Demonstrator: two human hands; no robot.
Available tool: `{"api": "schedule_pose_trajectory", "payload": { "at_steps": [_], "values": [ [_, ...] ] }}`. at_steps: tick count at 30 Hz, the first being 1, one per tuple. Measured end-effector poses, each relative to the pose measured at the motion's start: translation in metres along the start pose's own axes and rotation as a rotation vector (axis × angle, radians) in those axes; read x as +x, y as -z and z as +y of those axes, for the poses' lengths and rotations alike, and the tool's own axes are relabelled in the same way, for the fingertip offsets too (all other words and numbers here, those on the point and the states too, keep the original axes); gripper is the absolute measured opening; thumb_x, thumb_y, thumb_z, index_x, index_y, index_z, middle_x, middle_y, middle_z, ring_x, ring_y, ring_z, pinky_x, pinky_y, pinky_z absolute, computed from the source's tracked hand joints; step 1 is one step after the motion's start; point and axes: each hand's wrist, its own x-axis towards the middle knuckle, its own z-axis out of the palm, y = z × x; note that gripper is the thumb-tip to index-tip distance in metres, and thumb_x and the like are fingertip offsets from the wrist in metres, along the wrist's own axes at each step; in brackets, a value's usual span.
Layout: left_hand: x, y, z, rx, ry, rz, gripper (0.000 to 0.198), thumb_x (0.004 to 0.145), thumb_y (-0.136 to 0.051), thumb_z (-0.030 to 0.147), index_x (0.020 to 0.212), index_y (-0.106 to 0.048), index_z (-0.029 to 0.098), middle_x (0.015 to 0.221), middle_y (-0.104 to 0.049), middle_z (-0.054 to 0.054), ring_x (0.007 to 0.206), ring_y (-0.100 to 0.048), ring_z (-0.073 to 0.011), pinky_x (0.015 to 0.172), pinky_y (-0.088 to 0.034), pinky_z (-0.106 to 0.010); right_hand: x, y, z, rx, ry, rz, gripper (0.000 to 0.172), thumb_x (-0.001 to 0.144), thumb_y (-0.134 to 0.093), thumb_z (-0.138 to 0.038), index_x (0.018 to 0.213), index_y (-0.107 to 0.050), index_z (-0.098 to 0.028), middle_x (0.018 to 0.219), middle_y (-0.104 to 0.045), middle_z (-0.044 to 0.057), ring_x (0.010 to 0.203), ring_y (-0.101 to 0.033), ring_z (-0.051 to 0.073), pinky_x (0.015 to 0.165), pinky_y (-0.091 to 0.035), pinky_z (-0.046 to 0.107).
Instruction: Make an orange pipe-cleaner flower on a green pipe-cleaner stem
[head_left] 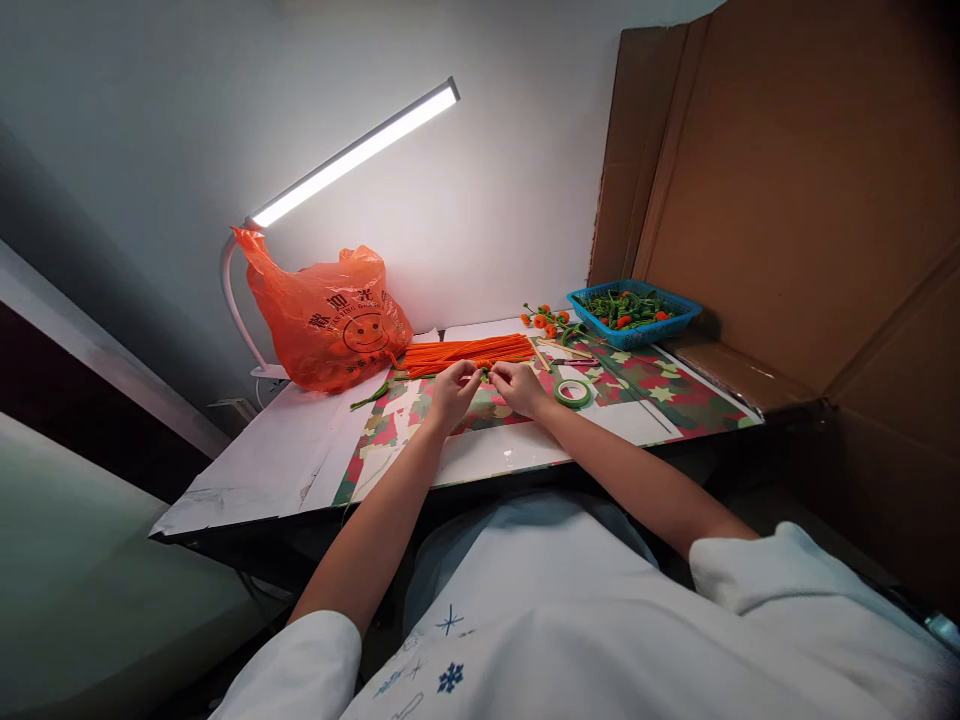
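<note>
Hands were together at mid-table. Left hand & right hand came in from either side, fingertips closed on a small green-orange piece, which sat between the two hands just over the camo-print sheet. The piece was too small to make out in detail. A two-sided pinch seemed apt for sthg that tiny, w/ forearms stretched across the table edge, prob. for steadiness.

A bundle of orange pipe cleaners lay just behind the hands, approx. parallel to the table edge, likely kept there for easy reach. A green tape roll lay flat just beside the right hand, also handy. A green stem lay left of the left hand, near the orange plastic bag.

Further back right were a few wooden sticks, small orange flower heads & a blue basket w/ green & red bits inside, well clear of the hands. The lamp slanted over the table, lit side down, presumably to light the close work. Cardboard walled off the right side.
</note>
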Motion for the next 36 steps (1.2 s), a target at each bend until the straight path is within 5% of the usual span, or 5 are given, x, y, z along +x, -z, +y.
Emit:
{"api": "schedule_pose_trajectory", "payload": {
  "at_steps": [20,32,36],
  "values": [
    [-0.004,-0.001,0.009,0.283,-0.123,0.021,0.018,0.082,-0.049,0.027,0.067,-0.043,0.021,0.056,-0.045,0.004,0.051,-0.038,-0.0097,0.052,-0.034,-0.023,-0.005,-0.007,-0.008,-0.233,-0.033,0.050,0.025,0.085,-0.043,-0.026,0.061,-0.042,-0.020,0.055,-0.048,-0.001,0.053,-0.041,0.013,0.055,-0.025,0.025],
    [-0.004,-0.003,0.006,0.221,-0.069,0.073,0.027,0.079,-0.058,0.037,0.064,-0.041,0.022,0.053,-0.040,0.006,0.049,-0.033,-0.0101,0.052,-0.030,-0.024,-0.003,-0.010,-0.007,-0.067,-0.064,0.042,0.024,0.082,-0.046,-0.028,0.060,-0.044,-0.020,0.054,-0.047,-0.002,0.053,-0.040,0.012,0.055,-0.028,0.025],
    [-0.002,-0.005,0.002,0.066,0.014,0.050,0.025,0.080,-0.056,0.041,0.069,-0.048,0.021,0.060,-0.050,0.003,0.056,-0.048,-0.0110,0.057,-0.041,-0.025,-0.001,-0.010,-0.005,0.079,-0.122,0.060,0.024,0.081,-0.045,-0.029,0.059,-0.045,-0.020,0.056,-0.049,-0.002,0.055,-0.042,0.012,0.057,-0.032,0.025]
  ]
}}
